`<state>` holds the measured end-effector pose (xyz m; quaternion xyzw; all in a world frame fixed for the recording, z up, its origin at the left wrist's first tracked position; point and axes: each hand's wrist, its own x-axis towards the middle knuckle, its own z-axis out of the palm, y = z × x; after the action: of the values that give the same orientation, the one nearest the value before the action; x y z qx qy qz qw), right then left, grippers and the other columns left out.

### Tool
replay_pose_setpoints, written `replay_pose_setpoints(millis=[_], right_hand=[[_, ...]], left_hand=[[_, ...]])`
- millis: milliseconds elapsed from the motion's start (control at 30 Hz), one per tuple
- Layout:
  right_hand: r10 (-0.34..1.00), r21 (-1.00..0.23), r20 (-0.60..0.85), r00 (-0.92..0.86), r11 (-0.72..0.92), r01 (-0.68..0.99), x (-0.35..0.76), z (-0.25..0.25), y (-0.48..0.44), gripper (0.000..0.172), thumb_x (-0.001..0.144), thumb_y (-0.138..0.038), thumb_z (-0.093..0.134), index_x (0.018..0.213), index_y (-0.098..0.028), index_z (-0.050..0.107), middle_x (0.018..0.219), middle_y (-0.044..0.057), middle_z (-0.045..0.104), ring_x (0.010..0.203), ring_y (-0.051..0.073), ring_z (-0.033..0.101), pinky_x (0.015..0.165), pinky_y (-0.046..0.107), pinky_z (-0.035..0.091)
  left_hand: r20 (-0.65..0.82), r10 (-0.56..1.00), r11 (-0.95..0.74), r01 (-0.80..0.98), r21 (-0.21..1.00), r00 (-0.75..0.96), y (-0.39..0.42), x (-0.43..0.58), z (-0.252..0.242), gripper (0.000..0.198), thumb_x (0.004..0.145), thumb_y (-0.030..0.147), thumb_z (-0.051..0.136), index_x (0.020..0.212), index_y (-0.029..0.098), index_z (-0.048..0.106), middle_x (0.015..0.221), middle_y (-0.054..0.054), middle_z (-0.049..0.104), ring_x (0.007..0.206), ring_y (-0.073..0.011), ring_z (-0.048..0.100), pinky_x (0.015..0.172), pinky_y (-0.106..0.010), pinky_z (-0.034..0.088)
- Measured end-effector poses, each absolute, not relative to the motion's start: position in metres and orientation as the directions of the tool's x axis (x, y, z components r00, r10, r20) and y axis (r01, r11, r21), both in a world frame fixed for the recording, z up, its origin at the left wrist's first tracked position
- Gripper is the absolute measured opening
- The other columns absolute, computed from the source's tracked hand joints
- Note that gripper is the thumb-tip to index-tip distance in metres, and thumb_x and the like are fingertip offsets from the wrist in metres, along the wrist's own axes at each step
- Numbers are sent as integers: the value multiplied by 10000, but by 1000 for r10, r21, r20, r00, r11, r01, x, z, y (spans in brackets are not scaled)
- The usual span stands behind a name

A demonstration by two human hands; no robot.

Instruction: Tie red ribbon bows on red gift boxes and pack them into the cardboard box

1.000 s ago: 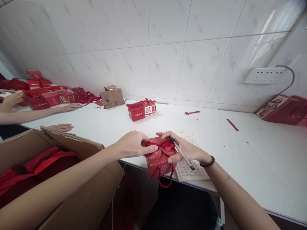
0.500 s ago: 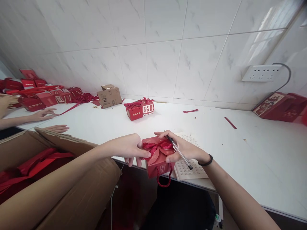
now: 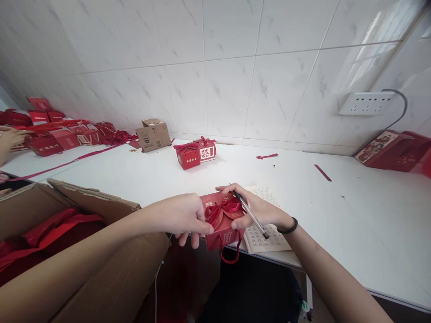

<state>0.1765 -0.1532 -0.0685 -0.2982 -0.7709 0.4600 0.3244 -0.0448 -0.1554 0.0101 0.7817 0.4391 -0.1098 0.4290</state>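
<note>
A red gift box (image 3: 217,240) with a ribbon bow (image 3: 224,207) on its lid sits at the table's front edge. Its twisted cord handle (image 3: 230,259) hangs down over the front. My left hand (image 3: 188,217) is closed at the left side of the box, thumb on the front left corner beside a ribbon tail; its fingertips are partly hidden. From the right, my right hand (image 3: 254,208) grips the box, thumb in front and fingers behind. A clear pen with a black end (image 3: 254,217) is tucked in that same hand. Beneath it lies a handwritten notebook (image 3: 267,237).
Another red box (image 3: 195,154) stands behind. A small cardboard box (image 3: 155,136) is near the wall; red boxes (image 3: 70,137) pile up left, by another person's hand (image 3: 13,137). A large open carton (image 3: 114,251) is beneath my left arm. Ribbon scraps (image 3: 323,172) lie right.
My left hand has shifted slightly down along the box's left side, uncovering more of the lid. The other person's hands have drawn back left, stretching a long red ribbon across the table.
</note>
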Motion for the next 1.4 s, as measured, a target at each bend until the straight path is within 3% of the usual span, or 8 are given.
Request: replay_pose_setpoints(millis=[233,533,1033,1200,1267,1333,1400], right_hand=[[744,-909,245,-622,400,121,175,-69,-153,575,646,-365,781,1083,-225,434,1333,90,366,1188,242,426,989,396,350],[742,-912,235,-628,391,120,175,-69,-152,584,646,-361,785,1094,-221,438,1352,96,349,1185,244,430,970,388,368],[736,-912,245,-631,396,108,175,-69,-153,584,651,-305,786,1104,-230,425,1337,83,367,1209,248,401,974,379,353],[739,-905,250,-625,407,120,176,-69,-153,592,658,-322,779,1114,-224,415,1336,85,362,1204,248,406,986,379,342],[741,-902,255,-621,414,122,176,-69,-153,583,660,-312,777,1111,-224,419,1321,79,376,1184,242,423,990,379,334],[738,-899,258,-623,419,124,175,-69,-153,577,666,-297,773,1117,-225,421,1299,72,399,1150,234,448,981,378,339],[735,-898,260,-626,423,123,175,-69,-153,575,670,-292,769,1123,-227,422,1294,69,404,1132,229,459,973,374,344]], left_hand=[[-552,607,-311,810,497,572,-164,-46,17,289,738,345,487,530,164,573,593,-17,680,422,-101,538,428,-190,360],[-538,600,-341,797,499,593,-174,-50,18,275,724,308,501,481,181,484,521,17,649,380,-99,527,407,-183,369],[-591,488,-386,766,514,643,-190,-44,26,273,765,292,495,517,180,517,533,21,642,399,-90,534,446,-176,392],[-590,470,-387,754,531,657,-185,-42,27,305,771,431,525,590,186,547,580,26,640,436,-94,540,460,-187,405],[-478,593,-380,749,544,648,-175,-41,25,348,774,492,503,616,184,545,562,19,615,456,-109,536,440,-199,380],[-249,738,-411,711,570,627,-162,-42,18,344,816,474,438,661,183,538,589,16,601,495,-112,527,461,-207,367],[-42,788,-493,670,555,614,-149,-43,9,288,840,404,411,707,185,541,661,13,603,570,-116,528,527,-217,377]])
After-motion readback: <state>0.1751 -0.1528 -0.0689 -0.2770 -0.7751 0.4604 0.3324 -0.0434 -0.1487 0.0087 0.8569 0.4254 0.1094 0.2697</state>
